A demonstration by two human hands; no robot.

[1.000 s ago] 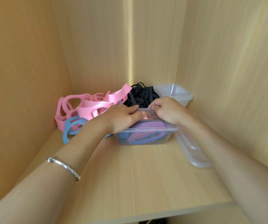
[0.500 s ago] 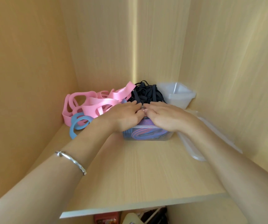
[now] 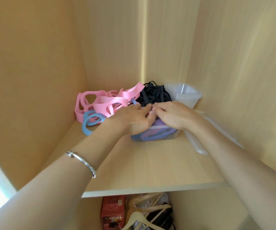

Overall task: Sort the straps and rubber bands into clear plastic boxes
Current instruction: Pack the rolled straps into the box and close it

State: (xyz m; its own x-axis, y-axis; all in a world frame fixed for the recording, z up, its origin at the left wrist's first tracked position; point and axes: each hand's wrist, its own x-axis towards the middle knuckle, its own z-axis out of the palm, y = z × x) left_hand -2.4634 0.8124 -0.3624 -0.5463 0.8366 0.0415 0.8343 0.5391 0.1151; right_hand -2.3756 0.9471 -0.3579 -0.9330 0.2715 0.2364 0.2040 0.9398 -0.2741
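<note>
Left hand [image 3: 132, 118] and right hand [image 3: 172, 114] press flat fingers on soft, probably springy straps [image 3: 150, 134]; best grip: the clear box [image 3: 175, 135] rim.

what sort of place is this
Most likely inside a wardrobe or closet: pale wood panels on three sides, a wooden shelf, and clothes hangers in the space below it.

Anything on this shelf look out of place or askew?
Mildly: the clear lids lean tilted against the right wall, and pink bands and black straps lie in loose tangled heaps, not yet boxed. Nothing looks spilled or damaged.
</note>
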